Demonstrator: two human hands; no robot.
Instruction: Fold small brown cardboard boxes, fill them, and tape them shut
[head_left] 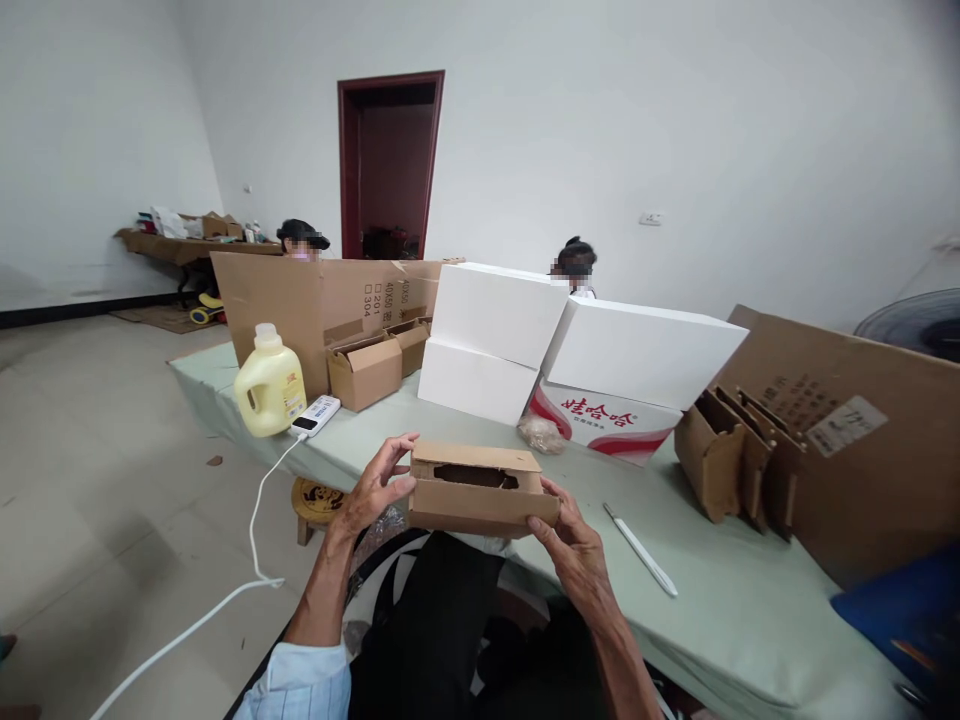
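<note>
Between my two hands is a small brown cardboard box (480, 508), held near the table's front edge. A long dark opening shows along its top, between the flaps. My left hand (377, 485) grips the box's left end, thumb and fingers against the corner. At the right end, my right hand (571, 540) holds on with its thumb on the front face; some of its fingers are hidden behind the box. A white pen-like tool (641, 552) lies on the table to the right of my right hand. Just behind the box sits a crumpled clear plastic bundle (541, 435).
White boxes (495, 315) stand stacked behind. To the left are a yellow jug (270, 385), a white power strip (316, 416) with its cord, and small cartons (365, 372). Folded cartons (739, 465) lean at right by a large cardboard sheet (847, 430). Two people sit beyond.
</note>
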